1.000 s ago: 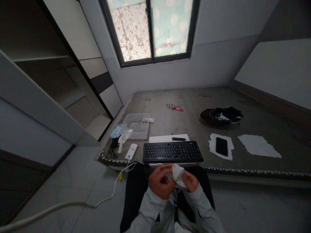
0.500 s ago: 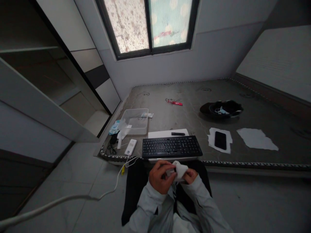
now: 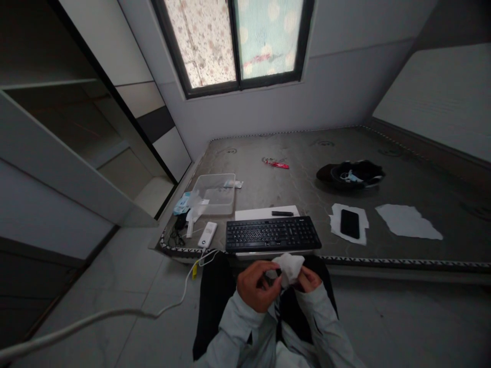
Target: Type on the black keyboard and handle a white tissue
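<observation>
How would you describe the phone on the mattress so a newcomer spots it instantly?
Start at the bare grey mattress under the window, then find the long black keyboard at its near edge. Just right of it lies the flat black rectangular phone, resting on a torn white paper sheet. The white paper sheet further right carries nothing, and the dark cap behind is rounded.

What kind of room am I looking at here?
Probably a bare bedroom used as a makeshift desk: a stripped mattress under a window carries a keyboard and phone.
</observation>
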Demonstrator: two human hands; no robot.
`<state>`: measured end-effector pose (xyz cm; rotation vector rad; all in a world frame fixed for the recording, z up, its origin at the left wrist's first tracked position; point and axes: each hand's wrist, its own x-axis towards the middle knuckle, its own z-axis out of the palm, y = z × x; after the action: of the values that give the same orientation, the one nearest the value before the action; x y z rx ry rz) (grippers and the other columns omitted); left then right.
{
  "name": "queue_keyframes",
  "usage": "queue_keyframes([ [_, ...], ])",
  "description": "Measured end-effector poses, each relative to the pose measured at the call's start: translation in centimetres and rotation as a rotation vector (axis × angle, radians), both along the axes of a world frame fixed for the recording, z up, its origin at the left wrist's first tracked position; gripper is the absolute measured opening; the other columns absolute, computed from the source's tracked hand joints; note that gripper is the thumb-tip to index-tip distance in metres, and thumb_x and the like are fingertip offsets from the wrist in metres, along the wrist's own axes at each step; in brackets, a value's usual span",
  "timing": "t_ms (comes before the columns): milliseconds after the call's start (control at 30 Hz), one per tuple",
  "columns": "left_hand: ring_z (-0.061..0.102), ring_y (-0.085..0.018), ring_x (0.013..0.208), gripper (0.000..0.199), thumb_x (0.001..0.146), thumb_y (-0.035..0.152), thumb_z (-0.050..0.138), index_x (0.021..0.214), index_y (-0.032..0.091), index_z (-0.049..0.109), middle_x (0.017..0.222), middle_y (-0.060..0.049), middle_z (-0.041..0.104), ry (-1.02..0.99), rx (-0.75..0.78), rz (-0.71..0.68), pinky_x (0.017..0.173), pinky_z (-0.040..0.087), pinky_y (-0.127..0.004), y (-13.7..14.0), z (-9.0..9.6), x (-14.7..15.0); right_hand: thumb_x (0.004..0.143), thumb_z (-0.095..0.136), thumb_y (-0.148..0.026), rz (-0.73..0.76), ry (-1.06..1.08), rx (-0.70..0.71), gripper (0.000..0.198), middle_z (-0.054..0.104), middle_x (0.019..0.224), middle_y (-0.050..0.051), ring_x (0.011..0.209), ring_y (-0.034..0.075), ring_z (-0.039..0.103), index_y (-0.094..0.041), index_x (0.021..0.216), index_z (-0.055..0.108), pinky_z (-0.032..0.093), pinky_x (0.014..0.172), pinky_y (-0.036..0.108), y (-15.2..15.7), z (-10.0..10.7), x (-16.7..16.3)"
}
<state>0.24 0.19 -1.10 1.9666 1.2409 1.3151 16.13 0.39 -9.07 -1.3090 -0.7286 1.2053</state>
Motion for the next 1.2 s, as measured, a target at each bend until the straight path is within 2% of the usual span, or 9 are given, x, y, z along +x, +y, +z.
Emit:
queue_keyframes([
  [133,0.055,-0.004,0.044,0.019,0.082,0.026,0.063,0.097,0.019,0.072,0.09,-0.006,0.071,0.061,0.091,-0.047,0.045,0.052,-0.016,0.3,-0.1,-0.1,0.057,0.068,-0.073,0.137,-0.061,0.045,0.061,0.076,0.07,0.009,0.064,0.024,0.069,-0.017,0.077,0.078,0.057,0.06,0.031,-0.1,1.0,-0.2],
  [233,0.071,-0.013,0.072,0.023,0.089,0.025,0.055,0.103,0.017,0.071,0.093,-0.009,0.073,0.16,0.254,-0.088,0.064,0.06,-0.019,0.7,0.0,-0.2,0.06,0.065,-0.074,0.242,-0.098,0.103,0.061,0.076,0.073,0.01,0.071,0.027,0.07,-0.018,0.079,0.078,0.059,0.065,0.034,0.0,1.6,-0.2],
  [300,0.073,-0.016,0.087,0.033,0.093,0.024,0.048,0.121,0.013,0.062,0.099,-0.01,0.075,0.257,0.394,-0.146,0.073,0.06,-0.02,0.9,0.1,-0.4,0.06,0.068,-0.072,0.278,-0.109,0.113,0.061,0.077,0.079,0.011,0.077,0.029,0.071,-0.018,0.085,0.078,0.059,0.071,0.037,0.1,1.7,-0.2],
  [400,0.074,-0.014,0.084,0.046,0.096,0.023,0.043,0.141,0.013,0.042,0.106,-0.011,0.075,0.345,0.503,-0.169,0.07,0.059,-0.017,1.1,-0.1,-0.6,0.064,0.067,-0.07,0.325,-0.127,0.106,0.061,0.077,0.089,0.012,0.085,0.03,0.071,-0.018,0.094,0.077,0.058,0.078,0.04,0.1,1.5,-0.1],
  [600,0.073,-0.014,0.09,0.052,0.095,0.027,0.049,0.145,0.024,0.035,0.108,-0.006,0.075,0.143,0.253,-0.206,0.078,0.059,-0.019,1.0,-1.1,-0.9,0.057,0.069,-0.073,0.384,-0.086,0.089,0.064,0.077,0.087,0.012,0.084,0.03,0.071,-0.02,0.09,0.078,0.057,0.079,0.042,0.7,0.7,0.5],
  [733,0.072,-0.015,0.091,0.04,0.091,0.027,0.055,0.131,0.023,0.053,0.11,-0.007,0.073,0.052,0.141,-0.16,0.072,0.06,-0.021,0.8,-0.9,-0.7,0.051,0.074,-0.072,0.389,-0.003,0.017,0.061,0.077,0.078,0.011,0.072,0.027,0.07,-0.019,0.083,0.077,0.058,0.066,0.037,1.1,0.2,0.4],
  [833,0.068,-0.014,0.073,0.029,0.087,0.029,0.058,0.114,0.019,0.066,0.104,-0.009,0.072,0.053,0.082,-0.096,0.057,0.057,-0.02,0.8,-0.9,-0.9,0.049,0.077,-0.07,0.335,0.085,-0.046,0.059,0.075,0.069,0.01,0.062,0.024,0.068,-0.018,0.077,0.076,0.056,0.058,0.034,0.9,-0.4,-0.2],
  [933,0.056,-0.008,0.053,0.023,0.086,0.03,0.059,0.101,0.02,0.071,0.093,-0.007,0.07,0.053,-0.019,-0.04,0.049,0.05,-0.02,0.8,-1.2,-1.3,0.048,0.081,-0.065,0.238,0.101,-0.061,0.056,0.076,0.071,0.01,0.061,0.023,0.069,-0.017,0.077,0.075,0.057,0.061,0.034,0.4,-0.7,-0.8],
  [1200,0.056,-0.011,0.058,0.028,0.084,0.04,0.058,0.097,0.02,0.073,0.084,-0.006,0.07,0.027,-0.157,-0.016,0.053,0.045,-0.022,0.3,-1.4,-0.7,0.047,0.079,-0.068,0.196,0.076,-0.053,0.056,0.077,0.074,0.011,0.065,0.025,0.07,-0.019,0.075,0.078,0.058,0.059,0.032,0.3,0.5,-1.1],
])
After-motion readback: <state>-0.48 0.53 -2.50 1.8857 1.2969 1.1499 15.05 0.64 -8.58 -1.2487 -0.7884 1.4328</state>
